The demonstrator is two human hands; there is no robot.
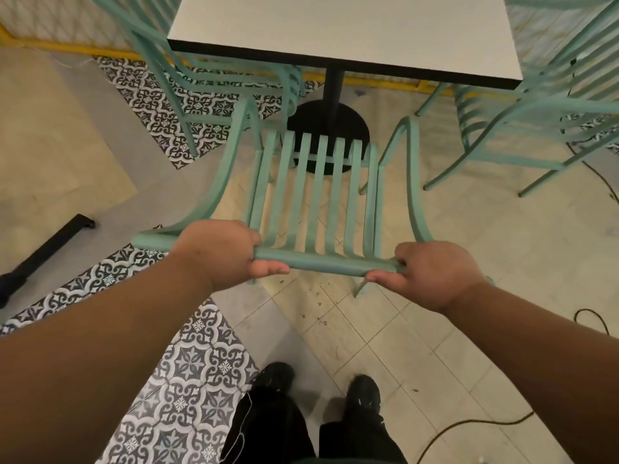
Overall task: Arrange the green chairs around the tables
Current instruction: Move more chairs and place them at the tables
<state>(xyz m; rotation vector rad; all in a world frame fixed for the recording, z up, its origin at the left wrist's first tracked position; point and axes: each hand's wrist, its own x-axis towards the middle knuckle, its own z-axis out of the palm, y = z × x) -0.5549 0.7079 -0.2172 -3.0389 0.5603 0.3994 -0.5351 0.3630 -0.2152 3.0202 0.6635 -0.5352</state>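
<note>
White bench [345, 31] stands ahead, and the green chair [315, 182] faces it, seat just short of the black base [311, 118]. Stiff metal, probably not heavy. The left hand [217, 252] and right hand [435, 276] grip its top rail [325, 264], a sound hold.

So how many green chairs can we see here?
3: one green chair held by the left hand and right hand before the white table; the left chair and right chair flank it. Those two are cropped, possibly stacks.
</note>
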